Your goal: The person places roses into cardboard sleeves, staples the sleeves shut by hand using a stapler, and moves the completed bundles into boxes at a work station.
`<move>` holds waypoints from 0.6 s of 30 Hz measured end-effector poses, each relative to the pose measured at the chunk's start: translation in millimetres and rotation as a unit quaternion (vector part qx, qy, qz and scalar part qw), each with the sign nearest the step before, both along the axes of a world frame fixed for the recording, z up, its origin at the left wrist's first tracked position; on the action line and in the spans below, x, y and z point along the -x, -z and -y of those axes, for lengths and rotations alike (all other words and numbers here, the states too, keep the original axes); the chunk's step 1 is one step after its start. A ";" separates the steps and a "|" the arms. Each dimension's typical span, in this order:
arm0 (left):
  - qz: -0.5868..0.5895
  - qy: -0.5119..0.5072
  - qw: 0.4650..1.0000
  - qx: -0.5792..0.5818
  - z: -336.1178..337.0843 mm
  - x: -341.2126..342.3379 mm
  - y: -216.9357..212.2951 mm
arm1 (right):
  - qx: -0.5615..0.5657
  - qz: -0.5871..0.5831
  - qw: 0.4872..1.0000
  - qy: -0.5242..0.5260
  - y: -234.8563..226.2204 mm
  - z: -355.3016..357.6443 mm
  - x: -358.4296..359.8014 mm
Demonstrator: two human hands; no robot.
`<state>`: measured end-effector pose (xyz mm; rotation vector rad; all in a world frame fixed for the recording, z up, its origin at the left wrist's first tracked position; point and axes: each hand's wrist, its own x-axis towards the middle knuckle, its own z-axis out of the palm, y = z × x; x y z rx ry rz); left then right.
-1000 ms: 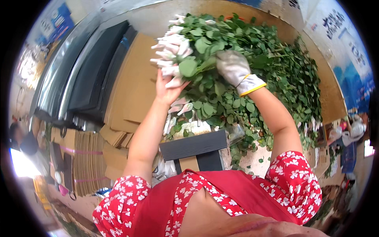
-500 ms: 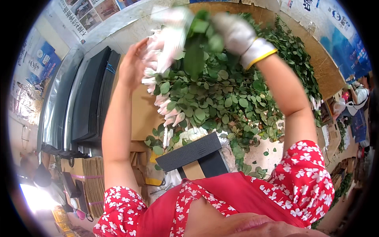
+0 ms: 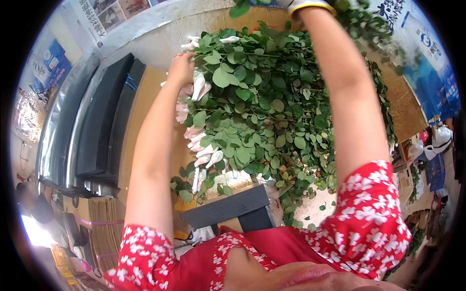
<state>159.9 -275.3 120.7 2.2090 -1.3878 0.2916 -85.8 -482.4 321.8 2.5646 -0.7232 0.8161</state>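
A thick heap of leafy green stems (image 3: 272, 111) lies before me, with pale pink rose buds (image 3: 200, 89) in white sleeves along its left side. My left hand (image 3: 182, 68) is bare, at the far left corner of the heap beside the buds. Its fingers are curled together, and what lies between them is hidden. My right hand (image 3: 310, 5) wears a white glove with a yellow cuff edge and is cut off by the top edge. Leafy stems (image 3: 366, 31) stick out on both sides of it, blurred on the right, as though gripped; the fingertips do not show.
Dark boards (image 3: 107, 116) lean at the left, partly wrapped in clear film. Below them stand bundled cardboard sheets (image 3: 104, 218). A black ribbed board (image 3: 228, 206) lies close to my body. Brown cardboard (image 3: 395, 106) and blue printed sheets (image 3: 432, 82) edge the right side.
My right hand has moved up and away with leafy stems, to the top edge. My left hand has shifted a little right, its fingers now curled by the buds.
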 end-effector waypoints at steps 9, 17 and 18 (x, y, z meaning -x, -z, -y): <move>0.130 0.074 0.986 0.073 -58.4 63.8 -13.7 | -0.548 -0.053 0.823 0.140 188.7 76.1 -76.9; -0.087 0.086 0.989 0.079 -67.8 50.6 -71.8 | 0.039 0.204 0.978 0.020 -35.5 23.4 78.6; -0.212 0.064 0.972 0.075 -70.7 62.4 -90.0 | 0.035 0.232 0.972 -0.001 -60.0 13.4 105.4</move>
